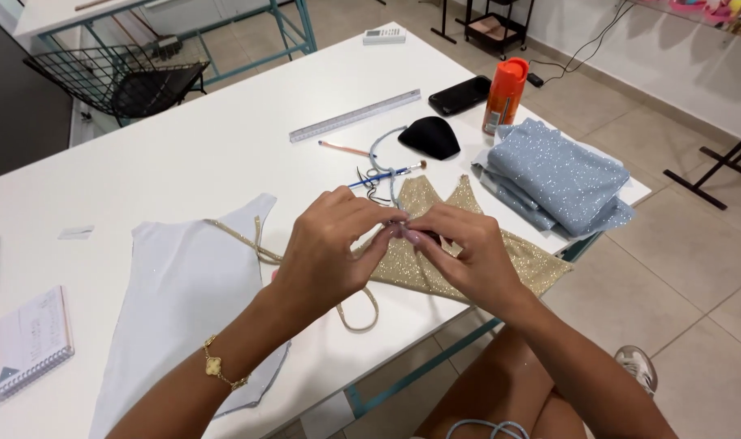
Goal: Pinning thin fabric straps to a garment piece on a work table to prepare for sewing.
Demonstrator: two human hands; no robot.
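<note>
Gold glittery fabric (435, 260) is lying on the white table (183, 146) directly under both hands, its two pointed tips poking out just beyond the fingertips and its thin gold strap (248, 240) trailing out to the left, under the left wrist. The left hand (330, 244) is curling its fingers inward, pinching at the fabric's upper edge, thumb and forefinger nearly closed together. The right hand (460, 252) is meeting it fingertip to fingertip, also pinching tight on the same spot; what exactly sits between the fingers is too small to tell. A gold bracelet (217, 367) is hanging on the left wrist. To the left of the left forearm, a pale blue-white cut piece (183, 301) is lying flat. Beyond the hands, a blue pencil (382, 173) and a black padded cup (430, 136) are resting, with a clear ruler (354, 115) farther off. To the right of the right hand, folded light blue sparkly fabric (553, 175) is sitting beside an orange bottle (504, 95).
</note>
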